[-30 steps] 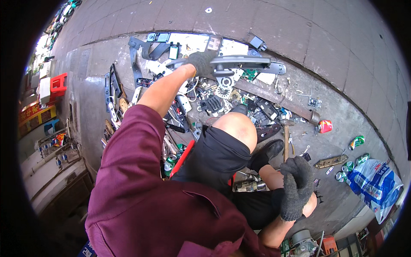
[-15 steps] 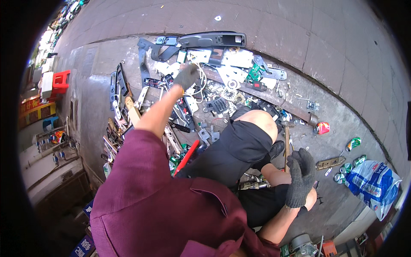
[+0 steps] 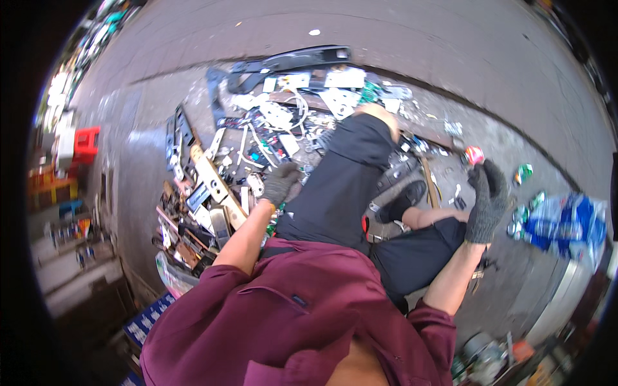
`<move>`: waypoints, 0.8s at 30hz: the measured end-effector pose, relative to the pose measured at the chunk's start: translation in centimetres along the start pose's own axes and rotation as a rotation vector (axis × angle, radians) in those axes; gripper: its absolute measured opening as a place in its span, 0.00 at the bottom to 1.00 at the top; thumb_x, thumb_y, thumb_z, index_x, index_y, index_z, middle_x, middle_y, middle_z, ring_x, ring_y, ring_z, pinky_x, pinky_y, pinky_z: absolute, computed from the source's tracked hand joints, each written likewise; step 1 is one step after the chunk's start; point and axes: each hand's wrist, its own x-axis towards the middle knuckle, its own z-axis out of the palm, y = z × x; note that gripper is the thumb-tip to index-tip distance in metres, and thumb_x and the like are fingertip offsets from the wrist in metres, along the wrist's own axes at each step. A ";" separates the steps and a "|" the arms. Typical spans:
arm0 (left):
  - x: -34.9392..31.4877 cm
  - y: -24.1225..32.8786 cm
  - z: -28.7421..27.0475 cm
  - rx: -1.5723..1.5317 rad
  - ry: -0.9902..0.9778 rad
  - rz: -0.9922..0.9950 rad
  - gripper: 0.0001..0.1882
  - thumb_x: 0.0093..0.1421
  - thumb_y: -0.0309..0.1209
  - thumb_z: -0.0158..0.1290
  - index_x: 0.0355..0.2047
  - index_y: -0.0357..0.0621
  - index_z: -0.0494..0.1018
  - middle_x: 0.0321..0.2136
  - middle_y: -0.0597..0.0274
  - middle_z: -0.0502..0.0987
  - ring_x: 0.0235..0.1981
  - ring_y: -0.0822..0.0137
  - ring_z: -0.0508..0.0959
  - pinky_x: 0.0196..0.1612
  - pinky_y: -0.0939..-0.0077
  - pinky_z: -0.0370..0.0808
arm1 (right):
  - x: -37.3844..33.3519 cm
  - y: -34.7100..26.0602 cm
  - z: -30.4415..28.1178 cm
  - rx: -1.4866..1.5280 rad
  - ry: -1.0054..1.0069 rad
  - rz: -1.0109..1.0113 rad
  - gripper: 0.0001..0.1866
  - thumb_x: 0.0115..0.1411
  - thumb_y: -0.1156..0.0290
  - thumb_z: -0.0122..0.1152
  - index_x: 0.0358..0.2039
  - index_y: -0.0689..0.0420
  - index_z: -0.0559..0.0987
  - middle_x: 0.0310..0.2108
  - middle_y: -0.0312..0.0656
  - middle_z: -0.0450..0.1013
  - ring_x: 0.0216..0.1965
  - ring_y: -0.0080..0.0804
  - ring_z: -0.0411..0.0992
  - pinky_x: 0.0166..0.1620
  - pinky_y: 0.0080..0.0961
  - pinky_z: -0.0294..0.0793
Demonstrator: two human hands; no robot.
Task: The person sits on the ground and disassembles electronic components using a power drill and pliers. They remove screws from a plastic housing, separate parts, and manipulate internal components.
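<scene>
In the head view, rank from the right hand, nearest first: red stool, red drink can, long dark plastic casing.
1. Red drink can, just beyond the right hand.
2. Long dark plastic casing, ahead and to the left.
3. Red stool, far left.

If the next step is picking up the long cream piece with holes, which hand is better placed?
Probably the left hand: it is near the long cream piece, while the right hand is beyond the left leg.

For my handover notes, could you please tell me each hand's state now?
Left hand: blurred, open or closed unclear.
Right hand: loosely open, holding nothing visible.
</scene>
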 end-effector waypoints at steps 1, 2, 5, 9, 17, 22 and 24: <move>0.0 0.9 -1.2 -0.106 -0.006 -0.073 0.20 0.64 0.31 0.60 0.55 0.38 0.76 0.43 0.58 0.83 0.39 0.68 0.81 0.45 0.74 0.79 | -0.7 0.0 -1.2 -0.020 0.089 -0.118 0.17 0.65 0.79 0.64 0.53 0.68 0.78 0.47 0.49 0.79 0.46 0.32 0.79 0.50 0.28 0.79; 0.1 2.0 -2.6 -0.101 0.007 -0.052 0.22 0.64 0.32 0.61 0.56 0.37 0.75 0.44 0.56 0.82 0.40 0.67 0.81 0.45 0.74 0.79 | -1.5 0.1 -2.4 -0.053 0.143 -0.209 0.17 0.65 0.79 0.63 0.53 0.68 0.78 0.48 0.49 0.79 0.47 0.33 0.79 0.50 0.29 0.79; -0.3 5.3 -5.0 -0.197 0.109 -0.027 0.20 0.64 0.31 0.62 0.54 0.38 0.77 0.43 0.59 0.82 0.40 0.70 0.80 0.43 0.76 0.78 | -5.0 0.5 -5.5 -0.113 0.343 -0.233 0.17 0.65 0.79 0.62 0.54 0.69 0.77 0.48 0.48 0.79 0.48 0.33 0.78 0.52 0.31 0.79; -0.9 8.3 -5.7 -0.302 0.157 0.053 0.18 0.65 0.29 0.61 0.54 0.38 0.77 0.41 0.59 0.83 0.37 0.69 0.82 0.40 0.76 0.80 | -8.0 1.2 -7.4 0.043 0.494 -0.154 0.17 0.66 0.77 0.60 0.54 0.70 0.76 0.47 0.49 0.78 0.45 0.36 0.79 0.49 0.30 0.80; -2.9 9.6 -3.5 -0.256 0.065 0.105 0.23 0.66 0.31 0.59 0.58 0.32 0.73 0.45 0.53 0.81 0.40 0.65 0.82 0.45 0.74 0.80 | -7.9 2.2 -8.1 0.144 0.509 -0.181 0.15 0.66 0.78 0.62 0.53 0.67 0.78 0.43 0.48 0.79 0.39 0.33 0.79 0.44 0.28 0.81; -0.8 12.2 -3.6 -0.282 0.074 0.239 0.24 0.64 0.29 0.59 0.58 0.33 0.71 0.46 0.54 0.80 0.43 0.64 0.81 0.47 0.73 0.80 | -8.5 2.0 -8.5 0.145 0.507 -0.231 0.13 0.64 0.75 0.64 0.48 0.65 0.80 0.41 0.43 0.80 0.41 0.28 0.78 0.46 0.27 0.78; 0.1 14.0 -3.4 -0.280 0.109 0.265 0.22 0.65 0.28 0.59 0.58 0.35 0.72 0.46 0.53 0.80 0.42 0.63 0.82 0.46 0.72 0.81 | -8.3 1.4 -7.4 0.252 0.477 -0.275 0.11 0.64 0.75 0.64 0.47 0.63 0.81 0.41 0.42 0.80 0.41 0.28 0.78 0.45 0.25 0.78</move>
